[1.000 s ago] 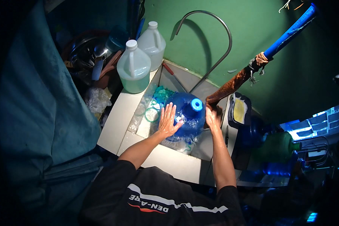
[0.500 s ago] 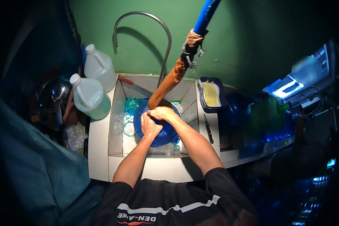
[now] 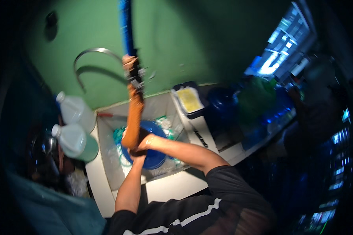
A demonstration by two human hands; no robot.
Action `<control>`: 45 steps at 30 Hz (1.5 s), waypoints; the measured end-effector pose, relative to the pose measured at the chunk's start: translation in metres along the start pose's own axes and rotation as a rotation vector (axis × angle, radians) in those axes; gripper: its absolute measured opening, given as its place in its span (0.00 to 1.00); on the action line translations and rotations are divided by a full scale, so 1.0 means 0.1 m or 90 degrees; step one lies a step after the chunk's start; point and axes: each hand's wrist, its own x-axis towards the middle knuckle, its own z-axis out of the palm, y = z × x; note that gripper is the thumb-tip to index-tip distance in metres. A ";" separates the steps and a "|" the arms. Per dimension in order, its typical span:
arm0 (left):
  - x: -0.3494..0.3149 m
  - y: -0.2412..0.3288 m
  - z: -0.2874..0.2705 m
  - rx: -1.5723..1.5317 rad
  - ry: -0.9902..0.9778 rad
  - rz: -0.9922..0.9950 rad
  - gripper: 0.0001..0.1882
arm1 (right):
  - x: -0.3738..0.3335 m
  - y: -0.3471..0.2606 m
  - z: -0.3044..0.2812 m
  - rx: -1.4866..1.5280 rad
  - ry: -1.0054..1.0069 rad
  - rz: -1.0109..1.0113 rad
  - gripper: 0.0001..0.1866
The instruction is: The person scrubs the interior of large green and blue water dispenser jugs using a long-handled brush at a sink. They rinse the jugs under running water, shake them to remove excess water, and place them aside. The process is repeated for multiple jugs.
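Observation:
Both my hands meet over a round blue tub (image 3: 157,157) that sits in a tiled sink (image 3: 161,102). A blue hose (image 3: 126,27) hangs down from above and ends in an orange-brown sleeve (image 3: 135,117), with dark and tan wrapping at the joint. The sleeve's lower end crosses in front of my hands. My left hand (image 3: 137,155) is below that end, its fingers hidden. My right hand (image 3: 148,141) reaches in from the right, and its fingers are hidden and blurred too. Whether either hand holds anything cannot be made out. Clear and teal items (image 3: 119,134) lie around the tub.
Two white jugs (image 3: 75,143) stand left of the sink. A curved metal spout (image 3: 94,49) arches against the green wall. On the right ledge are a dark tray with a yellow block (image 3: 190,100) and a black-handled knife (image 3: 200,138). Large blue containers (image 3: 222,102) stand beyond.
The whole view has tilted and shifted, so the sink appears lower and turned. The hose now hangs more upright and covers my hands, which stay together over the tub.

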 end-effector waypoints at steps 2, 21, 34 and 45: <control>0.01 -0.01 -0.09 0.534 -0.040 0.178 0.32 | -0.11 -0.16 -0.08 -0.014 -0.054 0.031 0.17; -0.36 0.35 1.54 0.887 0.049 0.228 0.32 | -0.10 0.30 -0.62 0.450 0.714 0.184 0.14; -0.31 0.52 1.55 0.716 -0.108 0.309 0.36 | -0.26 0.00 -0.25 0.247 0.148 0.395 0.20; -0.33 0.65 1.49 0.789 -0.138 0.244 0.25 | -0.33 0.13 0.02 0.564 0.183 0.325 0.21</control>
